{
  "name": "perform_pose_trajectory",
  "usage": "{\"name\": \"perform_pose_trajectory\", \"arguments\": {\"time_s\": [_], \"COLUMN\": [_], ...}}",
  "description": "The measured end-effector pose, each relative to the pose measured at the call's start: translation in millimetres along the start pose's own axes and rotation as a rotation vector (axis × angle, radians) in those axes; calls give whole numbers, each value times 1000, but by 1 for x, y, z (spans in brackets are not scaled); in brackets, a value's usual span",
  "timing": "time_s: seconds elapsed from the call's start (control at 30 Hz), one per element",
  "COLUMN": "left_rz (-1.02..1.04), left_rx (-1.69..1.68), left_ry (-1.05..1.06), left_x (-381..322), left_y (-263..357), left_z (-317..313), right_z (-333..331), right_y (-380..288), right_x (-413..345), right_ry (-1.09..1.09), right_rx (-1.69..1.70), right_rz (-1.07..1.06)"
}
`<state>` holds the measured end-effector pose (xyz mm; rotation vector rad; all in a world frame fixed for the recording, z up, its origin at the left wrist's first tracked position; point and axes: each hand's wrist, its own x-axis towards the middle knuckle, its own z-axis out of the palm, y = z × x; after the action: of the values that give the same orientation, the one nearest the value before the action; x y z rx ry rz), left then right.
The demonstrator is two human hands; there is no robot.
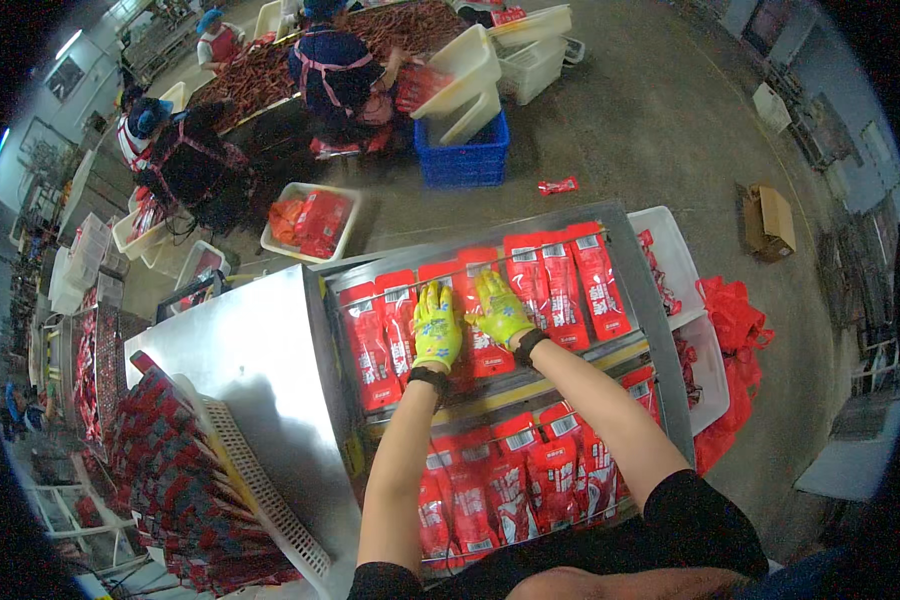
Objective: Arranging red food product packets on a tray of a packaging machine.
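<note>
Both hands wear yellow-green gloves with a flower print. My left hand (436, 330) lies flat on the red pouches toward the left of the upper row, its fingers pointing away from me. Beside it, my right hand (501, 311) rests on the pouches near the row's middle, fingers slightly spread. Neither hand grips anything. The upper row of shiny red pouches (601, 285) lies on a metal machine bed (637, 281), under a thin rod near their far ends. Closer to me is a lower row of red pouches (553, 472), partly hidden by my right forearm. A bar with yellow edging (529, 401) separates the rows.
A bare steel surface (255, 322) adjoins the bed at left. A tilted perforated basket (270, 495) of red packets stands there. White bins (667, 225) and a red bag (735, 375) sit at right. Beyond are a blue crate (461, 157), a cardboard box (769, 225) and co-workers (334, 67).
</note>
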<state>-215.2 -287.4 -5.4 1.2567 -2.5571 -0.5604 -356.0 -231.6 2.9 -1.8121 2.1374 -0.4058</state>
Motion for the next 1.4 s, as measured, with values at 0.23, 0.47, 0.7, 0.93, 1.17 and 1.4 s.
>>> {"name": "perform_pose_trajectory", "arguments": {"time_s": [0.23,0.47,0.7,0.93,1.17,1.4], "left_rz": [-272,-546,-593,-589,-591,-408], "left_rx": [231,219,229,177,142,169], "left_ry": [185,-32,-52,-60,-92,129], "left_x": [-19,-45,-44,-41,-37,-100], "left_y": [-15,-46,-41,-44,-36,-19], "left_z": [-45,-44,-40,-39,-43,-109], "right_z": [-21,-13,-15,-29,-31,-46], "right_y": [52,58,67,111,134,152], "right_x": [-20,-37,-38,-55,-58,-76], "right_ry": [179,67,58,150,174,202], "right_rx": [-156,-182,-96,-270,-302,-165], "right_rz": [-4,-12,-101,-2,-96,126]}}
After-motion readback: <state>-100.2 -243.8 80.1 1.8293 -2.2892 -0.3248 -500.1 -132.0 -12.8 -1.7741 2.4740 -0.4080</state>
